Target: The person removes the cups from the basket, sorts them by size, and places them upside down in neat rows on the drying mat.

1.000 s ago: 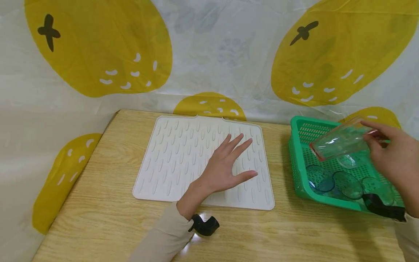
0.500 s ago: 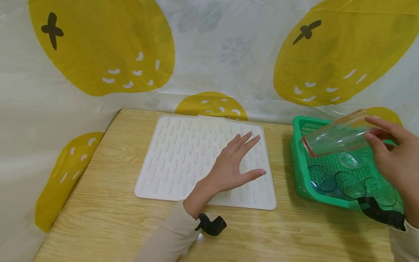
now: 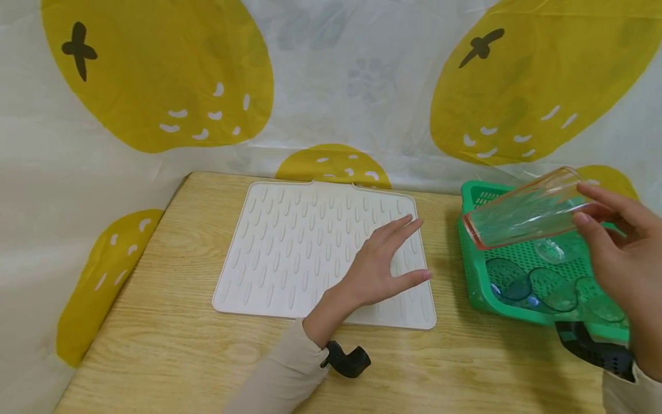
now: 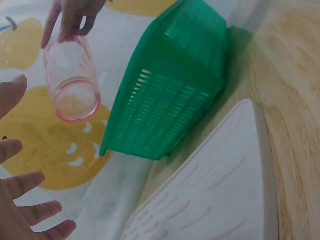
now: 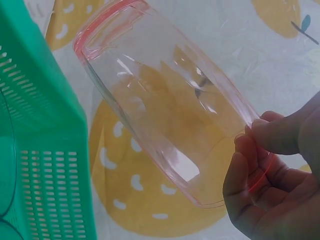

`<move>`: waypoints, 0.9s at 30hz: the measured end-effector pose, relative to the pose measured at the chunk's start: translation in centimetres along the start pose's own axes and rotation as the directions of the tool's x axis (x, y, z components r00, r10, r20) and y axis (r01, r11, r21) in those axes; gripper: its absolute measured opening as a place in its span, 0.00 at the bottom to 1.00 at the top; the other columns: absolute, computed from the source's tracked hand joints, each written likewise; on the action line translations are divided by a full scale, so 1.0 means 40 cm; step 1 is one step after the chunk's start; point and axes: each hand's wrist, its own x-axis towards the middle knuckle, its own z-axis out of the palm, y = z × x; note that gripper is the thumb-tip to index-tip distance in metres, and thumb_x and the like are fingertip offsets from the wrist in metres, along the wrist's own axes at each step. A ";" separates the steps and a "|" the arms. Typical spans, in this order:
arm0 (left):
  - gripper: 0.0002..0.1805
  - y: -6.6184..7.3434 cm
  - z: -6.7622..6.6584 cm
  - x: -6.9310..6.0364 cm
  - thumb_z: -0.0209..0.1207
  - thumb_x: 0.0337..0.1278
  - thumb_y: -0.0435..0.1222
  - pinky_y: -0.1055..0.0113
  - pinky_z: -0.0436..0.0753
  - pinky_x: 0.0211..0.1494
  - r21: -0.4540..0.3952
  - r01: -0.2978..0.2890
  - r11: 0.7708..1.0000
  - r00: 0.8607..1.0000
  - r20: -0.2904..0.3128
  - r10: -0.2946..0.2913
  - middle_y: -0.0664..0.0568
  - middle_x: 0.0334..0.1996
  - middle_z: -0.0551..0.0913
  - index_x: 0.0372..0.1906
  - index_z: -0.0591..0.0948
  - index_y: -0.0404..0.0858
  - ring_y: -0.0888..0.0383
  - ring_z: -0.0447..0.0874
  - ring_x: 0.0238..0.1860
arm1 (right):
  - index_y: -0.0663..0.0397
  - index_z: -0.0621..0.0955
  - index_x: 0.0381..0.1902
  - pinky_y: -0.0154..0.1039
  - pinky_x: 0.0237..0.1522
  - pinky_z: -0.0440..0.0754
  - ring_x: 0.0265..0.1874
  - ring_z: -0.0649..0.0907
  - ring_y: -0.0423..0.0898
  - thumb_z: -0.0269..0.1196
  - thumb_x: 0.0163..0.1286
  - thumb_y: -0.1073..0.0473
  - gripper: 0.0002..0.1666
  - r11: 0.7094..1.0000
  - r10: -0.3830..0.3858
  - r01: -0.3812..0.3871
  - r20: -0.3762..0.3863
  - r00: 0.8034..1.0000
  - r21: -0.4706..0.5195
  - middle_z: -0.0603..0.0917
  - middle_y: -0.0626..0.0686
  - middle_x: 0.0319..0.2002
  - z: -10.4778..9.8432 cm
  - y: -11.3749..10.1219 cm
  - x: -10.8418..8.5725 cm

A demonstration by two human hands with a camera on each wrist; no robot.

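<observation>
A clear pink-tinted drinking glass [image 3: 527,210] is tilted in the air over the green basket, its thick base toward the left. My right hand [image 3: 628,247] pinches it by the rim; in the right wrist view some fingertips [image 5: 245,155] are inside the mouth and the thumb is outside. My left hand [image 3: 374,267] hovers above the white ribbed drying mat [image 3: 289,247], fingers spread and thumb apart, holding nothing. From the left wrist, the glass [image 4: 75,82] appears beyond the fingers [image 4: 30,185], not touching them.
The green plastic basket [image 3: 470,270] stands at the table's right. Several glasses lie in it, among them a bluish one [image 3: 509,279] and a greenish one [image 3: 553,290]. A fruit-printed curtain [image 3: 351,86] closes off the back of the wooden table [image 3: 170,345].
The right hand has carried the glass a little left and up, so its base now reaches the basket's left rim. The left hand has shifted right across the mat toward it.
</observation>
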 end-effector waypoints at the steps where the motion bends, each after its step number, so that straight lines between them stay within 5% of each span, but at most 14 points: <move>1: 0.41 0.000 0.004 0.001 0.63 0.57 0.50 0.55 0.61 0.68 -0.003 -0.005 1.000 1.000 -0.001 0.005 0.53 0.72 0.58 0.74 0.60 0.48 0.57 0.52 0.71 | 0.59 0.78 0.59 0.16 0.38 0.70 0.33 0.74 0.32 0.56 0.69 0.70 0.21 1.000 -0.003 0.003 0.000 1.000 0.000 0.76 0.33 0.34 0.002 -0.005 -0.003; 9: 0.42 0.003 0.035 0.003 0.63 0.56 0.48 0.61 0.59 0.69 -0.045 -0.050 0.998 0.999 -0.009 0.049 0.55 0.72 0.60 0.73 0.60 0.44 0.61 0.53 0.71 | 0.65 0.78 0.58 0.18 0.40 0.73 0.36 0.76 0.36 0.57 0.64 0.78 0.24 0.995 -0.044 0.043 0.014 0.999 0.095 0.78 0.39 0.34 0.022 -0.021 -0.042; 15: 0.42 0.007 0.047 0.001 0.62 0.57 0.49 0.63 0.60 0.68 -0.053 -0.049 0.997 0.999 0.006 0.049 0.57 0.71 0.60 0.74 0.58 0.45 0.62 0.55 0.70 | 0.63 0.79 0.57 0.18 0.40 0.75 0.32 0.78 0.34 0.59 0.62 0.79 0.25 0.999 -0.014 0.013 0.027 1.000 0.045 0.79 0.40 0.33 0.035 -0.033 -0.073; 21: 0.45 0.010 0.054 -0.005 0.63 0.56 0.50 0.72 0.72 0.48 -0.074 0.000 0.997 1.000 0.014 0.001 0.61 0.67 0.67 0.75 0.55 0.51 0.62 0.71 0.53 | 0.69 0.79 0.55 0.19 0.39 0.76 0.32 0.80 0.35 0.59 0.60 0.81 0.24 0.988 -0.065 0.059 0.034 0.997 0.145 0.81 0.42 0.33 0.051 -0.037 -0.089; 27: 0.45 0.010 0.069 -0.007 0.67 0.52 0.46 0.76 0.69 0.36 -0.138 -0.039 0.990 0.998 -0.050 0.032 0.59 0.55 0.75 0.74 0.58 0.48 0.63 0.72 0.43 | 0.77 0.77 0.53 0.22 0.39 0.78 0.32 0.82 0.37 0.59 0.60 0.82 0.22 0.958 -0.126 0.111 0.042 0.991 0.263 0.83 0.45 0.33 0.057 -0.034 -0.096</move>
